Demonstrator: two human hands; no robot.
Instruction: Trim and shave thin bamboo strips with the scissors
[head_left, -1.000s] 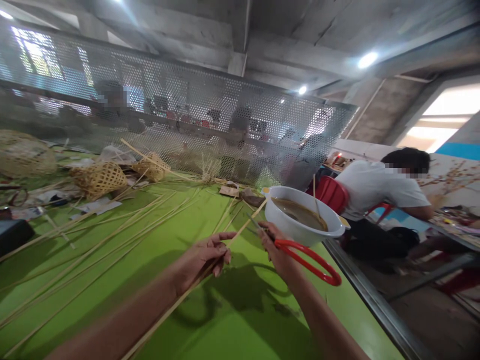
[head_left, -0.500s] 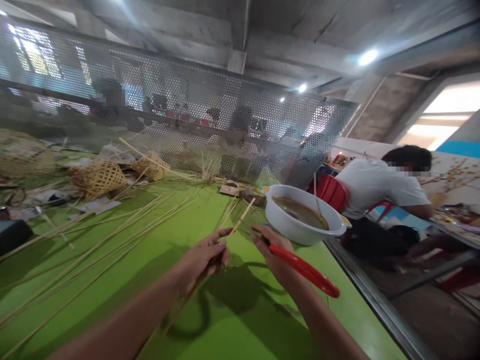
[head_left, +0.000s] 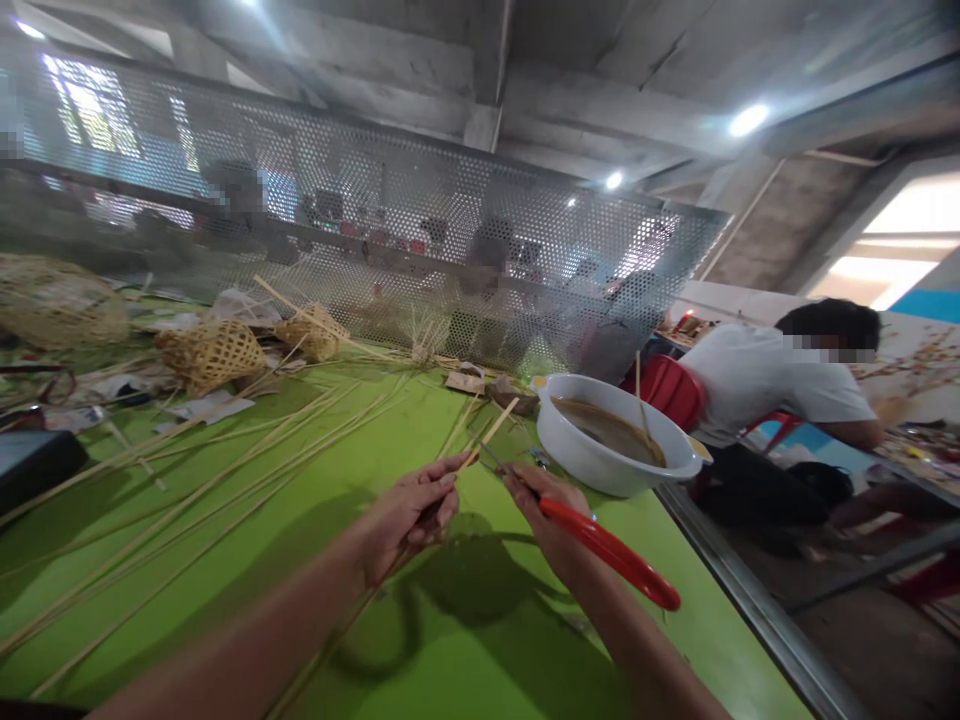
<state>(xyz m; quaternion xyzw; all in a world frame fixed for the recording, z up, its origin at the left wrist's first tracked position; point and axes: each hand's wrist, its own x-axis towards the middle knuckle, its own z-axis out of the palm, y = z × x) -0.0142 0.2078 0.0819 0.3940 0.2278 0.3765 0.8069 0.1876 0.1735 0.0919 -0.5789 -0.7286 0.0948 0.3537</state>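
Observation:
My left hand point(head_left: 409, 515) is closed round a long thin bamboo strip point(head_left: 487, 435) that slants up past its fingers toward the bowl. My right hand point(head_left: 551, 515) grips red-handled scissors point(head_left: 607, 550), their dark blades point(head_left: 495, 460) pointing left and up against the strip just beyond my left fingertips. Both hands hover over a bright green table point(head_left: 465, 640).
A white bowl point(head_left: 611, 465) of brown liquid stands just beyond my right hand at the table's right edge. Several long bamboo strips point(head_left: 225, 470) lie across the left. Woven baskets point(head_left: 210, 355) sit at the back by a perforated metal screen point(head_left: 375, 230). A seated person in white point(head_left: 765, 375) is at right.
The strip's free end has swung down and left, away from the bowl's rim. My right hand and the scissors have shifted left toward my left hand.

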